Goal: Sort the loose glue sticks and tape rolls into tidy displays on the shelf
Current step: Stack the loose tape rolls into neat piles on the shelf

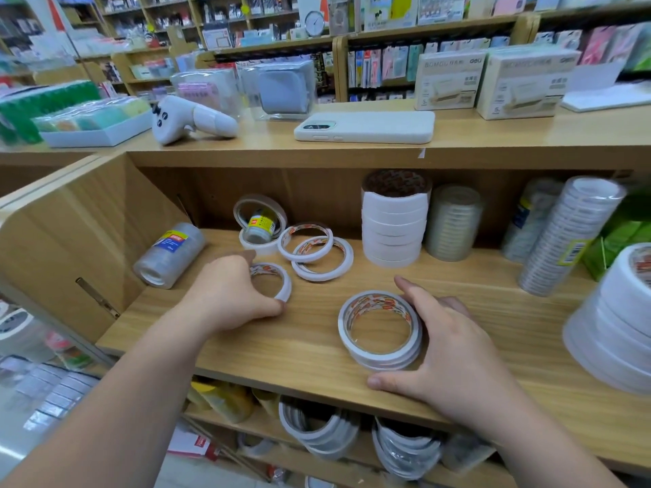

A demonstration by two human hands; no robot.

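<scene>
The right grip point(454, 353) is curled around a small stack of thin tape rolls point(380, 329) on the shelf point(281, 350). The thumb is in front and the fingers behind, probably to keep the stack straight. The left grip point(229, 294) pinches a single roll point(273, 281), I think to bring it to this stack. Just beyond the left grip some loose rolls point(313, 250) overlap. Behind the right grip stands a tall white stack point(392, 227).

Matt wood-grain shelf point(310, 332); glossy clear plastic-wrapped tape rolls point(169, 255).
</scene>
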